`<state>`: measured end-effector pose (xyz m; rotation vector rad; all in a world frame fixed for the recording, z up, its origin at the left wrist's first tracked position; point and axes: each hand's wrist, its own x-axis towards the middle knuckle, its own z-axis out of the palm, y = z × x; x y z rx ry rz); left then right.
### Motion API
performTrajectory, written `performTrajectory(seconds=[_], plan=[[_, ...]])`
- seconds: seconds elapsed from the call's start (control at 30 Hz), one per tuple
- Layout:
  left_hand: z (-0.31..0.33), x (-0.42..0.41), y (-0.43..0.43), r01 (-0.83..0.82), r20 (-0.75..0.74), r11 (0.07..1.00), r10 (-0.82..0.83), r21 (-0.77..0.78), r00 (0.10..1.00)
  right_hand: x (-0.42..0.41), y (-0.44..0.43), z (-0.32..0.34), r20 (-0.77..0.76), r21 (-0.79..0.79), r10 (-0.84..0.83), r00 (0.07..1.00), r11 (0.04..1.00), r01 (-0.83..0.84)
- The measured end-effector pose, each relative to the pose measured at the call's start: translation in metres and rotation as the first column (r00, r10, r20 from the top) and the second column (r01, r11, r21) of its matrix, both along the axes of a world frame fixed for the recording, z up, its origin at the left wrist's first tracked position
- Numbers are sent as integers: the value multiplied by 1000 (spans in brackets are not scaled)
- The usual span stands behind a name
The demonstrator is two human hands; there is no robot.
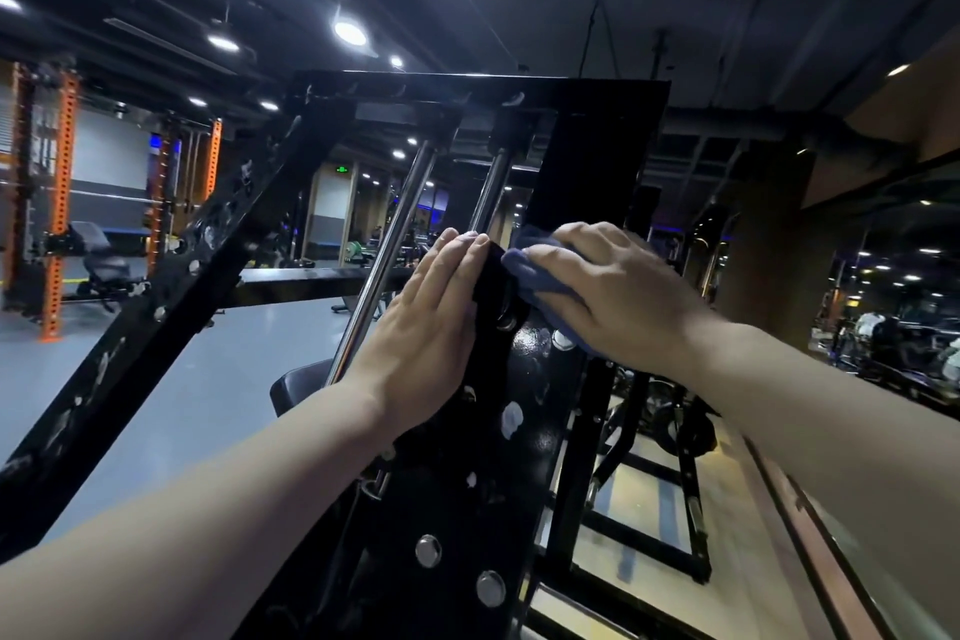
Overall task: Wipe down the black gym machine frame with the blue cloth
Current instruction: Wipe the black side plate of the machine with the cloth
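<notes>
Blue cloth (540, 270) bunched under the right hand (618, 291), gripped by curled fingers and pressed to the face of the black gym machine frame (452, 499), high on its slanted upright. Left hand (426, 327) flat against the same upright's left edge, fingers straight and together, grasping nothing. Round silver bolt heads (428, 550) lower on that upright. Two chrome guide rods (387, 265) just behind the left hand. Orange rack posts (61, 203) far left, on grey floor (218, 379).
</notes>
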<state>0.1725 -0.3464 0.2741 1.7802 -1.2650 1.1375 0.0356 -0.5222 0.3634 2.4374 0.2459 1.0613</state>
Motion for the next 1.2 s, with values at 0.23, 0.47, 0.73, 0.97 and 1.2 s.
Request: performTrajectory(seconds=[0.23,0.47,0.73,0.97,1.2], plan=[[-4,-4,-1,18,-47,1000,-17,7,999,14,-2,22,49,180,-98,994,980,88],[-11,-10,8,64,-80,997,-60,46,995,-8,4,-12,-52,47,28,998,999,-26],[-32,-16,20,98,-190,994,-89,39,978,-3,16,-32,43,168,-30,999,986,23],[-54,-17,25,80,-195,992,-59,101,979,-13,10,-55,94,-140,30,995,990,-17],[-66,-17,27,35,-195,995,-16,94,981,-8,25,-99,186,-102,-6,982,994,26]])
